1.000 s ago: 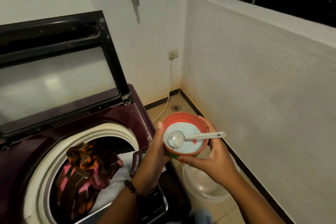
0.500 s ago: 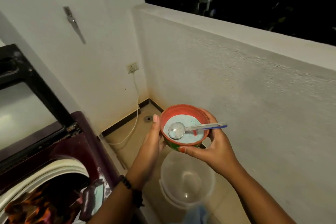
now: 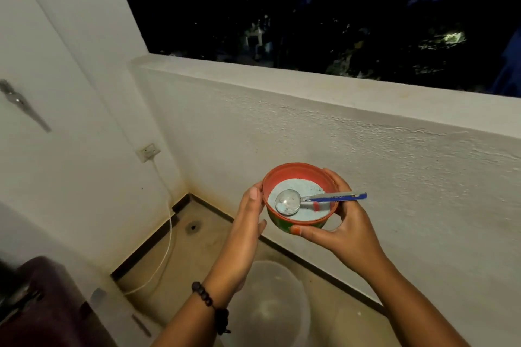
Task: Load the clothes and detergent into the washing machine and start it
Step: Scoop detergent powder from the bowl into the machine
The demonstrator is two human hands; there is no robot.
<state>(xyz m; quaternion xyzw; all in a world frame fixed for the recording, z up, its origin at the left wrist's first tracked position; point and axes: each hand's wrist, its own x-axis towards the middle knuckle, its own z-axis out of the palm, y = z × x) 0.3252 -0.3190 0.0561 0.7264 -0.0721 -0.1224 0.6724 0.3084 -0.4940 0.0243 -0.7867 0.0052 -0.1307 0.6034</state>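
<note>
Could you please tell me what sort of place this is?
Probably a home balcony used for laundry: a low white parapet wall open to the night, a dark maroon washing machine, and a round floor drain.

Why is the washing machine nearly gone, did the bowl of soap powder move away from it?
Yes. The bowl was close beside the washing machine; now it's farther right, above the clear bucket, held in both hands.
</note>
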